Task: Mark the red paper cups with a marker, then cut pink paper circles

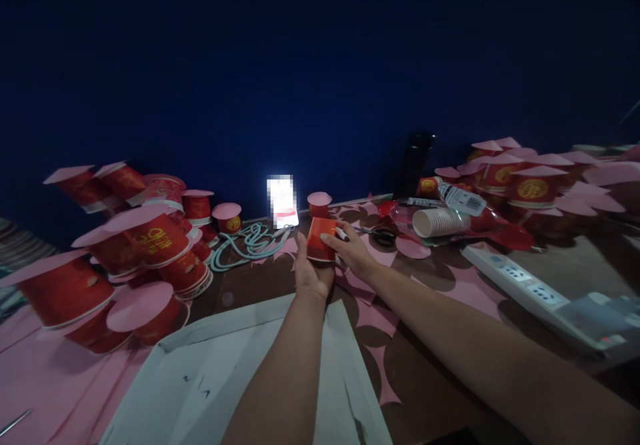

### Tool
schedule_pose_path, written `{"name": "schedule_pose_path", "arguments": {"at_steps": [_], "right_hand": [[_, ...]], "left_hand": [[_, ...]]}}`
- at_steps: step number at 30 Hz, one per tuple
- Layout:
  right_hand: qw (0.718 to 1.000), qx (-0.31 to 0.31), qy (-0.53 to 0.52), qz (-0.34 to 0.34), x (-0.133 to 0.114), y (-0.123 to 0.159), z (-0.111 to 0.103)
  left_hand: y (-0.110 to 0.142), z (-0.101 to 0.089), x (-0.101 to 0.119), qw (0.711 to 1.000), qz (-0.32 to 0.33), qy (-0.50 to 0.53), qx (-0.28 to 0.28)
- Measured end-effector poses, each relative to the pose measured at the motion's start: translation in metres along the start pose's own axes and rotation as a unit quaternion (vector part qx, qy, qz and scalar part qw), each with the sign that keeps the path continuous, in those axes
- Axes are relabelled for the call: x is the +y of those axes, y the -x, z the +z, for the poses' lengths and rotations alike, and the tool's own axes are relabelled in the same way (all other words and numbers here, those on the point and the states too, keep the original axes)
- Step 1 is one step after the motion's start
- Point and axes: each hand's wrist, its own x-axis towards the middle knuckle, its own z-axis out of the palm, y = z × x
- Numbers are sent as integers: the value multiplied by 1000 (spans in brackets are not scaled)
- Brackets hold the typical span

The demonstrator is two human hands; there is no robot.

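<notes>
A red paper cup is held over the front of the table, tilted on its side. My left hand supports it from the left and below, closed around it. From the right, my right hand presses its thumb against the cup's side. A marker, white with a dark end, sticks out between the right fingers. Just behind stands another red cup topped by a pink paper disc. Under my forearms lies a white shallow tray or board with dark marks.
Red cups with pink discs pile up at left, more at right. A lit phone, pale cable, black bottle, scissors, stacked paper cups, power strip and cut pink paper surround the hands.
</notes>
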Motion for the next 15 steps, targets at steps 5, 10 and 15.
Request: {"name": "schedule_pose_path", "arguments": {"at_steps": [5,10,15], "right_hand": [[997,52,32,-47,1,-8,-4],[995,53,52,-71,3,-11,-6],[991,42,67,-112,1,-8,-7]], "left_hand": [[4,4,-9,998,-23,-51,3],[3,1,-14,994,-36,-101,-6],[5,-1,-17,992,-47,-111,-26]]}}
